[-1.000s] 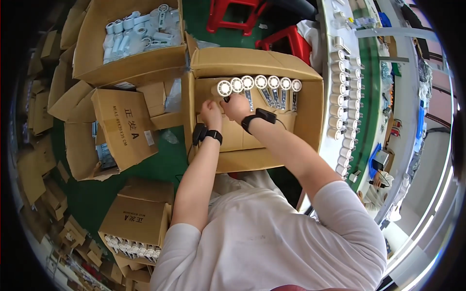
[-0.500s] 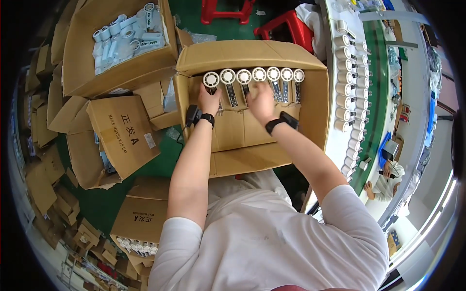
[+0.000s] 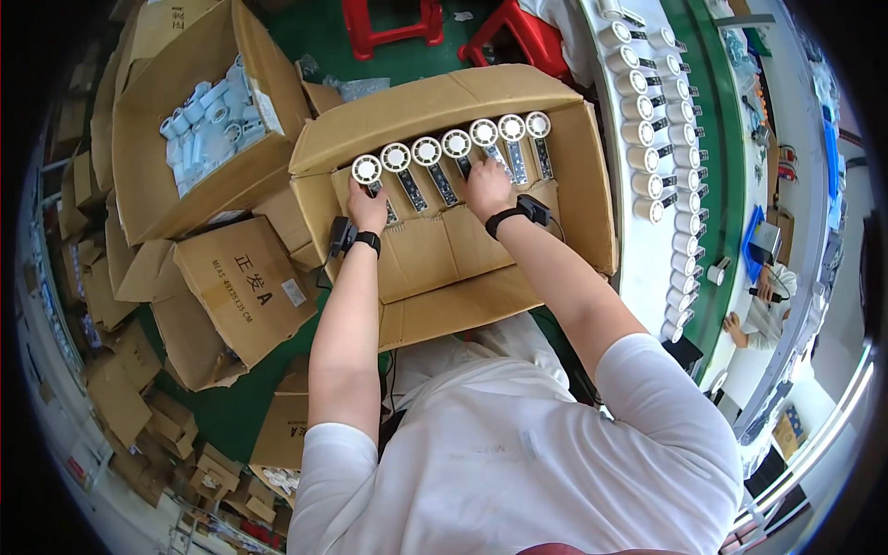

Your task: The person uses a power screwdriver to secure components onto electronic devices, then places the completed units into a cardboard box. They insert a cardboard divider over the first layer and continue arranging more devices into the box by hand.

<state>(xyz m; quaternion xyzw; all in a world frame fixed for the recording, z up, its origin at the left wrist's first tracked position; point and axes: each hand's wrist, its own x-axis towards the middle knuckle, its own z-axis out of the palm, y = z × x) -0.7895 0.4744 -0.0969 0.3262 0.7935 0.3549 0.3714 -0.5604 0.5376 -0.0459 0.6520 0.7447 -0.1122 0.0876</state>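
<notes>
A row of several white handheld fans, round slotted heads at the far side and dark circuit boards showing on their handles, lies inside an open cardboard box. My left hand is closed round the handle of the leftmost fan. Around the lower handle of a fan near the middle of the row, my right hand has its fingers curled. Its fingertips are partly hidden, and they also lie close to the neighbouring fan. Both wrists wear black straps with small black devices.
Left of the box stand a carton of wrapped white-blue parts and a half-open carton. On the right, a white bench carries rows of white fans beside a green belt. Red stools stand beyond; a person is far right.
The view has shifted, so the box and fan row appear tilted and further left. My left hand stays at the leftmost fan; my right hand has drawn slightly nearer, fingers at a middle fan's handle.
</notes>
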